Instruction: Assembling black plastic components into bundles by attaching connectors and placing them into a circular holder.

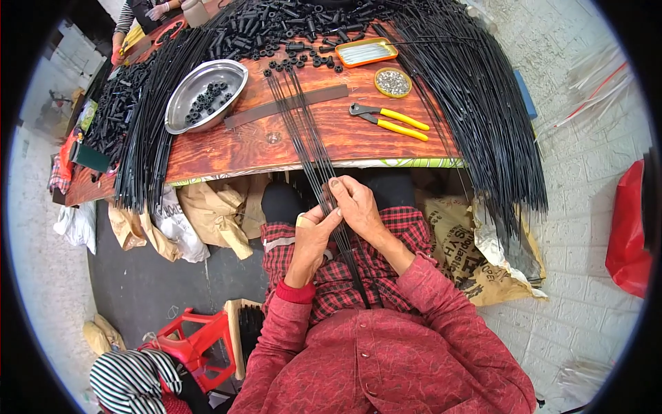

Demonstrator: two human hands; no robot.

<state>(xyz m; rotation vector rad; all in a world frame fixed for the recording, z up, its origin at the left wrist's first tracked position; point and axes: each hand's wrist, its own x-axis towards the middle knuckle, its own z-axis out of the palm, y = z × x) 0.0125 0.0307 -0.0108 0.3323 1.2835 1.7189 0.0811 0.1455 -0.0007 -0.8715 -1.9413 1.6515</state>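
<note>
Head: fingers [336, 185] apparently pinch rods [310, 138]

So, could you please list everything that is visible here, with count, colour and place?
thin rods: one bundle, black, from table to lap
rod heaps: many, black, fanned over table sides
small plastic parts: many, black, table far side
bowl: one, silver, table left, holding black parts
pliers: one, yellow handles, table right
tray: one, orange
round lid: one, holding small metal pieces
stool: one, red, floor
left hand: on the bundle
right hand: pinching the bundle
</note>
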